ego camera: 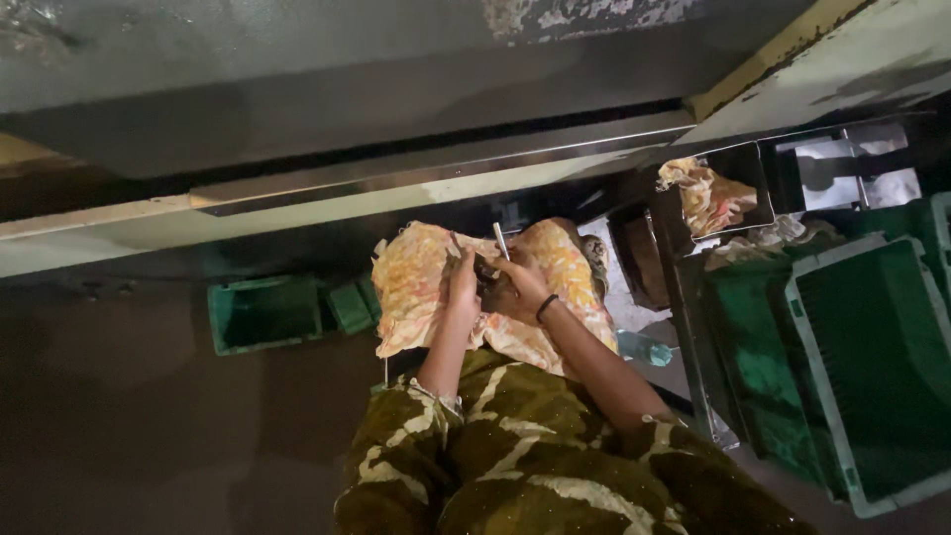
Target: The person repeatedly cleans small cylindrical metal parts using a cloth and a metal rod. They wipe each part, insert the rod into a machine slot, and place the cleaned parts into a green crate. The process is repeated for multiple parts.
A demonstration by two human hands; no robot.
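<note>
Far left: a small green bin [263, 312] sat on the dark floor, with a smaller green box [349, 305] just beside it and open floor in front.

Centre: an orange-patterned cloth [416, 287] lay over the lap. The left hand [462, 285] rested on it, fingers curled around a small dark part [485, 269] whose shape was too dim to make out. The right hand [522, 280], with a dark band on the wrist, closed over the same part from the other side and pinched a thin metal tool [500, 240] that stood up from between the hands.

Right: a dark metal tray [763, 188] held a second crumpled cloth [705, 196]; a large green crate [872, 376] stood near the right elbow.

Risk, as judged: the tool tip pointed close to the left fingers, so a slip could nick them. The part, if loosened, could roll off the cloth edge into the dark floor and be hard to find.

Room: the machine frame [396, 188] crowded in just beyond the hands; the crate limited right elbow swing; the left side was freer.
</note>
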